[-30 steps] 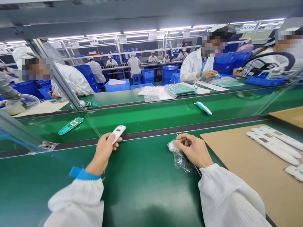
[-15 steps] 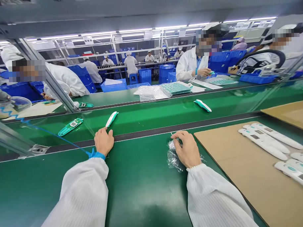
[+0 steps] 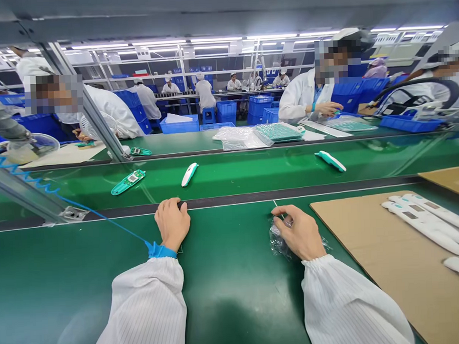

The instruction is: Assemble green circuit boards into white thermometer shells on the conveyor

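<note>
The left hand point(image 3: 173, 221) was found released, back upward, with its fingertips at the dark edging point(image 3: 234, 198) of the bench point(image 3: 233, 292). A blue wrist strap point(image 3: 161, 251) was worn on that wrist, with a blue cord point(image 3: 106, 219) running from it toward the left.

The first white-and-teal device point(image 3: 190, 174) lay on the bright green strip point(image 3: 252, 176) beyond the edging, apart from the left hand's fingers and slanted with its far end to the right. On the same strip, to its left, lay an opened teal housing point(image 3: 128, 182) with its circuit board exposed. A second white-and-teal device point(image 3: 330, 161) lay well to the right, slanted the opposite way.

The right hand point(image 3: 301, 233) was low over the bench, with thumb and fingers pinched on a thin white stick point(image 3: 275, 203), the end of which projected past the fingertips. Crumpled clear plastic point(image 3: 277, 243) lay beneath this hand; whether the other fingers also gripped it could not be determined.

To the right, a cardboard sheet point(image 3: 352, 238) carried several white devices point(image 3: 423, 220), some with grey windows, lying close together. Across the strip, a co-worker point(image 3: 302, 96) in a white coat handled an item too small to identify, near clear plastic bags point(image 3: 241, 137).
</note>
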The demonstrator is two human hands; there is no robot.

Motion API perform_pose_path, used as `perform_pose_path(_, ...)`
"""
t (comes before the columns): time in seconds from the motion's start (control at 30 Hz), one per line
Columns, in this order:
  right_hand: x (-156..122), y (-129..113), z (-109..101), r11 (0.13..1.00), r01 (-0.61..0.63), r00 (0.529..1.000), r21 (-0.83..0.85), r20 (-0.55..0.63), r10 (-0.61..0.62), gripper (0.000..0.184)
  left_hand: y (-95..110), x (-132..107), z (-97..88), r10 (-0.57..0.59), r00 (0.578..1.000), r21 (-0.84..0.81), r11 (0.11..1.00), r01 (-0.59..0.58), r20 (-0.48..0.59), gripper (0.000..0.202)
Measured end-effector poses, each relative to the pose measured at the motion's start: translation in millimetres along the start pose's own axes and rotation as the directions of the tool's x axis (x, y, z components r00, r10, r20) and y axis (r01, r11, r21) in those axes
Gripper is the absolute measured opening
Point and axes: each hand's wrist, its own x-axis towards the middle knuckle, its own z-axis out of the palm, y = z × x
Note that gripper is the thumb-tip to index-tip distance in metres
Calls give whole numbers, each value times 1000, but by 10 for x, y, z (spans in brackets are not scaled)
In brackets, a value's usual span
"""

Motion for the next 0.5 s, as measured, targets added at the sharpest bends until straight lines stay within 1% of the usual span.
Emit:
perform_pose_path(0.03, 3, 6, -6, 1000, -1, 1000, -22, 8, 1, 19, 4, -1, -2, 0, 1000, -3, 1000, 0, 3, 30)
perform_pose_path(0.07, 3, 5, -9, 998, 27, 1000, -60, -7, -28, 20, 7, -1, -4, -1, 1000, -6, 1000, 1, 6, 30)
perform_pose_path(0.13, -8, -16, -7, 977, 140, 983, -159, -96, -156, 22, 10, -2, -3, -3, 1000, -16, 1000, 3, 9, 29)
perform_pose_path(0.2, -28, -64, -1, 942, 249, 936, -227, -194, -294, 20, 15, -7, -4, -12, 1000, -33, 999, 12, 4, 29)
perform_pose_path(0.27, -53, -127, 3, 923, 318, 891, -218, -262, -369, 18, 24, -16, -8, -21, 1000, -44, 999, 21, -5, 27)
perform_pose_path(0.3, -65, -158, 4, 918, 343, 876, -199, -286, -389, 17, 28, -21, -10, -24, 1000, -44, 999, 24, -8, 27)
perform_pose_path(0.37, -88, -207, 8, 919, 358, 867, -162, -306, -392, 19, 33, -29, -11, -26, 1000, -27, 999, 26, -15, 25)
perform_pose_path(0.5, -122, -249, 37, 945, 320, 902, -72, -281, -327, 19, 21, -45, 3, -30, 999, 16, 999, 30, -28, 24)
